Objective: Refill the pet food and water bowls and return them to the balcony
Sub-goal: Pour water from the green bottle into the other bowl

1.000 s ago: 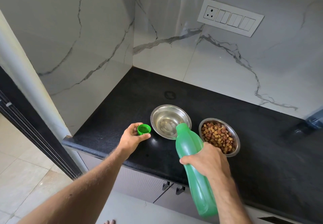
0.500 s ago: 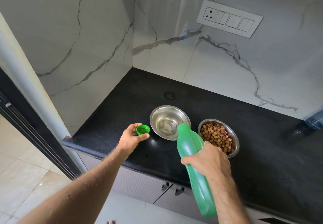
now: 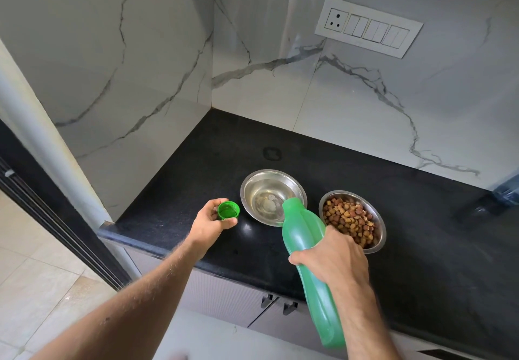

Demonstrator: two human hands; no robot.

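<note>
We grip the green bottle (image 3: 304, 236) around its middle with our right hand (image 3: 335, 258), fingers wrapped round it, and tip it so its open mouth hangs over the near rim of the water bowl (image 3: 254, 188). That steel bowl sits on the black table (image 3: 435, 241) and holds a shallow pool of water. Just beside it, to the right and not quite touching, stands the food bowl (image 3: 380, 226), filled with brown kibble (image 3: 349, 220); our right hand overlaps its near edge in the view. Our left hand (image 3: 209, 223) hovers over the table's front left corner, left of the water bowl, with its fingers (image 3: 229, 222) curled round the green cap (image 3: 228, 210), open side up. Marble walls (image 3: 140, 64) meet behind the table, and a switch plate (image 3: 368, 26) is set into the back one. Cabinet handles (image 3: 278, 303) show below the table's front edge, and pale floor tiles (image 3: 36, 275) lie at lower left.
</note>
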